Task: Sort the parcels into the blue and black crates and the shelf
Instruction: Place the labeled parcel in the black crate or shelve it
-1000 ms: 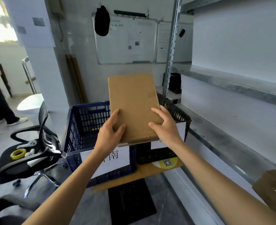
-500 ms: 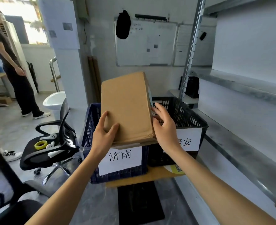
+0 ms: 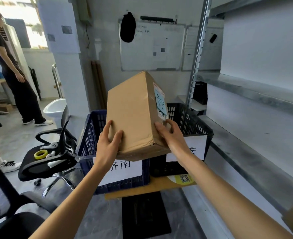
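Cardboard parcel (image 3: 132, 118), brown, is held in the air between both hands, tilted so that one corner points up and away from me. My left hand (image 3: 107, 145) grips the near left edge, fingers spread on the broad upper face. My right hand (image 3: 171, 135) grips the right side face, fingers curled against it just below a pale blue handwritten label (image 3: 160, 102).

Blue crate (image 3: 90, 135) stands directly below and beyond my left hand, and carries a white paper sign (image 3: 125, 168) on its front wall. Black crate (image 3: 190, 121) stands below and beyond my right hand, touching the blue crate, and carries its own white sign (image 3: 192, 149), partly hidden by my right wrist. The parcel hangs above both crates and touches neither.

Metal shelf (image 3: 245, 152) runs along the wall to the right of my right hand. An office chair (image 3: 56, 152) stands to the left of my left hand, with a yellow tape roll (image 3: 40, 154) on its seat.
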